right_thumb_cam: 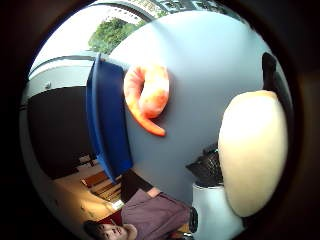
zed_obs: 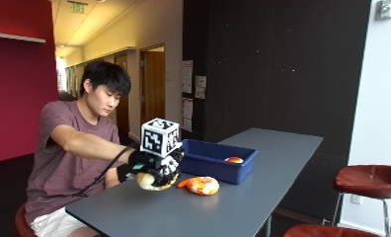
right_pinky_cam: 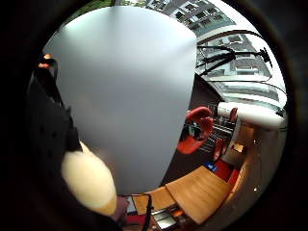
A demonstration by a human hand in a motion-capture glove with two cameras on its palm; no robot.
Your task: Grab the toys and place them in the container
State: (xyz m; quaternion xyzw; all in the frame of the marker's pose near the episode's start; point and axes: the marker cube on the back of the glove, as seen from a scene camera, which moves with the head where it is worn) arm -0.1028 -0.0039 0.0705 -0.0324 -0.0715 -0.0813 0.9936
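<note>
A person seated at a grey table (zed_obs: 261,163) holds their gloved right hand (zed_obs: 157,170) just above the tabletop, fingers curled around a cream-coloured toy (zed_obs: 145,181). Just beyond the hand, an orange shrimp toy (zed_obs: 202,185) lies on the table. Past the shrimp, close beside it, stands a blue container (zed_obs: 215,160) with a small orange toy (zed_obs: 233,159) inside.

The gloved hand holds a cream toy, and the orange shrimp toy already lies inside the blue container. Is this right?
Not quite. The gloved right hand does hold the cream toy, but the orange shrimp toy lies on the table beside the blue container, not inside it. The outside view shows this.
</note>
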